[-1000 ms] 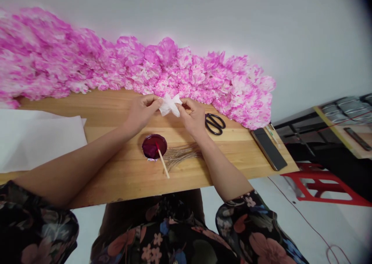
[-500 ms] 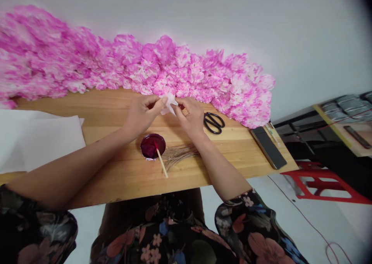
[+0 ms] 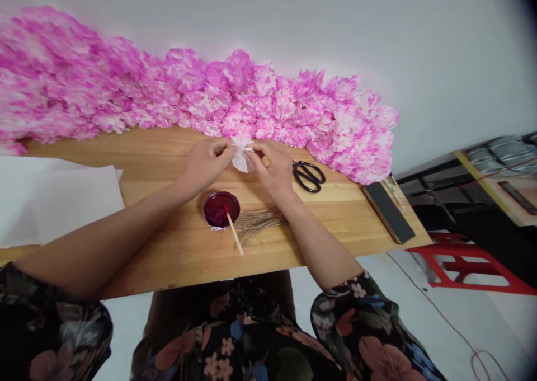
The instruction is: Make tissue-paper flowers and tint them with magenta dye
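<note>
Between both hands is a small white paper flower (image 3: 240, 158), its thin sheets fanned out. My left hand (image 3: 208, 161) pinches its left edge between thumb and fingers. From the other side my right hand (image 3: 271, 165) grips its gathered part with closed fingertips. Below the hands stands a round dish of dark red dye (image 3: 216, 213), a wooden stick (image 3: 235, 234) with a red tip leaning in it. Thin brown strings (image 3: 260, 221) lie beside the dish, partly under my right forearm. Black-handled scissors (image 3: 309, 177) rest just right of my right hand.
A long heap of pink and white paper flowers (image 3: 188, 95) lines the table's back against the wall. White paper sheets (image 3: 59, 202) lie at left. A dark phone (image 3: 388, 213) lies near the right edge, and a red stool (image 3: 470, 266) stands on the floor beyond.
The white paper flower has turned and spread wider between my fingers, its folds now fanning downward. Both hands stay in nearly the same place.
</note>
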Demonstrator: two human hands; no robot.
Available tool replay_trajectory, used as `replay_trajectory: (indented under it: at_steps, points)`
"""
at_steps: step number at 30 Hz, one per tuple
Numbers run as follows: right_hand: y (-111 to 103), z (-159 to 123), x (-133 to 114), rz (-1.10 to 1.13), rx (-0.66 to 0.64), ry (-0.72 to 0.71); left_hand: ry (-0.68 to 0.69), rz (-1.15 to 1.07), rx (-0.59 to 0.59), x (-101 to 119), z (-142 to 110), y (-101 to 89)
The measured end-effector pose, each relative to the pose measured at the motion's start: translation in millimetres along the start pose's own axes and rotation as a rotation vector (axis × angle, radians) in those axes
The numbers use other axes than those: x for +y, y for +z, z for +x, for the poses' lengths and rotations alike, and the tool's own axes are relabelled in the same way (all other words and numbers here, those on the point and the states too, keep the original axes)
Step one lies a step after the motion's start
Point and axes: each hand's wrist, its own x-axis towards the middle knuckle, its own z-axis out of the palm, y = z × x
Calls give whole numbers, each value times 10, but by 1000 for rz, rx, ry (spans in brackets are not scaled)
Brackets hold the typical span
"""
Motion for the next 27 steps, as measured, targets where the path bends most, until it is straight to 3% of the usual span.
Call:
replay_trajectory:
  at_steps: [9,21,27]
  points:
    - [35,15,-14,287,18,267,5,-134,39,-137,52,27]
    - [99,3,98,333,73,350,-115,-277,145,-158,99,35]
    - [78,3,57,290,70,297,41,-204,247,-73,121,-20]
